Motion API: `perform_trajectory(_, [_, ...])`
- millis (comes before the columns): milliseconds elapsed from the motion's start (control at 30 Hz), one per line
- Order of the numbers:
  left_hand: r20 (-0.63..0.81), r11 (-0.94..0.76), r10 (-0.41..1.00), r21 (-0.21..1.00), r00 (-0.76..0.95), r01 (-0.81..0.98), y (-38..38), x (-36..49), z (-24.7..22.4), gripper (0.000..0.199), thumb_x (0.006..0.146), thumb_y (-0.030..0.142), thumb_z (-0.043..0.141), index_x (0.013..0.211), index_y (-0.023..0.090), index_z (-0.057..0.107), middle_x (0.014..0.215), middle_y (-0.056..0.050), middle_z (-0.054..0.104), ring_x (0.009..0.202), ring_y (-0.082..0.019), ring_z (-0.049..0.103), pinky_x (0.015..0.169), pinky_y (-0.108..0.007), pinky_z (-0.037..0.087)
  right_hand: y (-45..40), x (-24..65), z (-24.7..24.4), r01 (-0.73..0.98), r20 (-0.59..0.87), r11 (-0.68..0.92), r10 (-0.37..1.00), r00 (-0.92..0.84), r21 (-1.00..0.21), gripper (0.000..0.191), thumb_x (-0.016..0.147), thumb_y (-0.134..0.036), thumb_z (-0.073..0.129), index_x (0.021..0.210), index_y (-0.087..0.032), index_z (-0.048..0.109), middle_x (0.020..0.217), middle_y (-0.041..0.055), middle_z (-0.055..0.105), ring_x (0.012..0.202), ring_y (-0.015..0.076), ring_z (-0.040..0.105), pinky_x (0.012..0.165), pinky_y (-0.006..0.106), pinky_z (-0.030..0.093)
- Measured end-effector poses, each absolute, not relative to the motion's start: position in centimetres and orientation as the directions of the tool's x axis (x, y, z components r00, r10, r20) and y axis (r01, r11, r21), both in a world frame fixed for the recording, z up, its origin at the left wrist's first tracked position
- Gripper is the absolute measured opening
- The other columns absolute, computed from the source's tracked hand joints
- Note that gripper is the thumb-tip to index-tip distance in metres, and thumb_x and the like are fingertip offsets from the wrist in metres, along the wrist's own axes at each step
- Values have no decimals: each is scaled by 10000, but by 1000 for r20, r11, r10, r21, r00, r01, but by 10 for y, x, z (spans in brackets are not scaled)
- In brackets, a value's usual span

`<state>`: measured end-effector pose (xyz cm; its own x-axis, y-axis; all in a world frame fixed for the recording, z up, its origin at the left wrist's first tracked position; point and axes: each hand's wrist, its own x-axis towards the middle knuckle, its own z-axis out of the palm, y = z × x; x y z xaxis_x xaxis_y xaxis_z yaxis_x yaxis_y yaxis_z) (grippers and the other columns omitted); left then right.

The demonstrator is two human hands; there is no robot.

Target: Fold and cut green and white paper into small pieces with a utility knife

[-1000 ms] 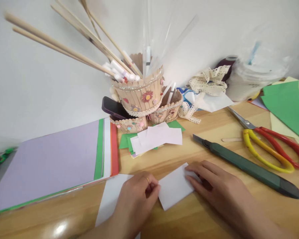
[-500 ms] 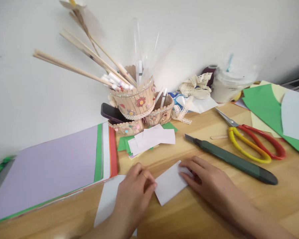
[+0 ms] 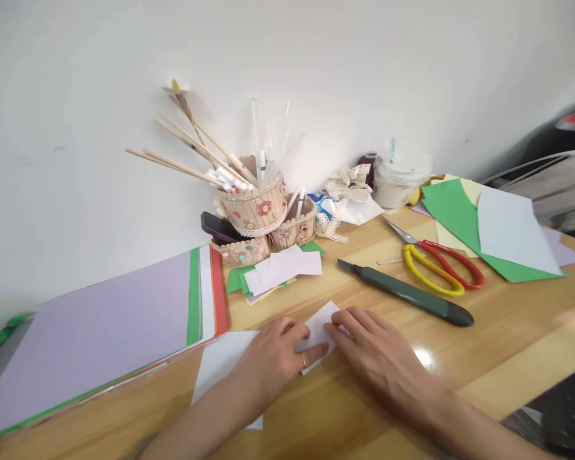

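Note:
A small folded white paper (image 3: 322,319) lies on the wooden table between my two hands. My left hand (image 3: 285,348), with a ring on one finger, presses on its left part, thumb and fingers spread over it. My right hand (image 3: 368,338) has its fingers bent together on the paper's right edge, pinching or pressing it there. Under my left wrist lies a larger white sheet (image 3: 223,358), partly covered by the forearm. Beyond the hands sits a pile of white and green paper strips (image 3: 287,268).
Colored paper sheets (image 3: 119,306) are stacked at left. Decorated holders (image 3: 256,207) carry sticks and pens. To the right lie a green cutter (image 3: 407,291), scissors (image 3: 434,271) and green paper (image 3: 460,217). A plastic cup (image 3: 397,182) stands near the wall.
The view has shifted, showing more of the table's right side. My left hand has moved further over the small paper, its thumb and fingers now spread on it. My right hand stays at the right edge.

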<state>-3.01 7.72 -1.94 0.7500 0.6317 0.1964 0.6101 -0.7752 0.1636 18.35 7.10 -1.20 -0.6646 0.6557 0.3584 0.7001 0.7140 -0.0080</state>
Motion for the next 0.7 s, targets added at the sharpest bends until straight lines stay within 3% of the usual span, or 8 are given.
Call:
perform_trajectory(133, [145,-746,665,175,732,643,75,-30,-20,288,980,236,479,1203,352,619,995,-45,591,929,-188,521,740,-288,512,54,184,-16,663,373,748,615,-695,3,301,877,-50,363,1011,-114,624,928,107,666,834,209,617,709,325,556])
perform_trajectory(367, [194,-700,699,-11,689,714,77,-26,-24,319,994,228,433,1279,297,559,986,-53,576,884,-195,513,745,-322,510,77,195,-23,579,269,815,564,-781,-28,401,873,-48,358,1224,-32,552,1200,202,618,1134,264,581,850,370,557])
perform_trajectory(533, [205,-688,673,-178,710,704,77,-22,-22,343,982,156,427,1311,196,516,930,-72,591,876,-208,549,705,-313,502,94,199,-11,540,188,833,553,-812,-118,405,896,-81,391,1264,-111,558,1290,165,583,1208,220,538,964,361,494])
perform_trajectory(700, [202,-726,592,-286,780,625,60,-24,-16,336,923,79,451,1237,75,568,959,-114,657,912,-225,598,775,-345,498,96,203,-6,535,141,822,563,-814,-192,460,889,-39,370,1310,-126,533,1355,149,539,1241,208,506,1004,355,459])
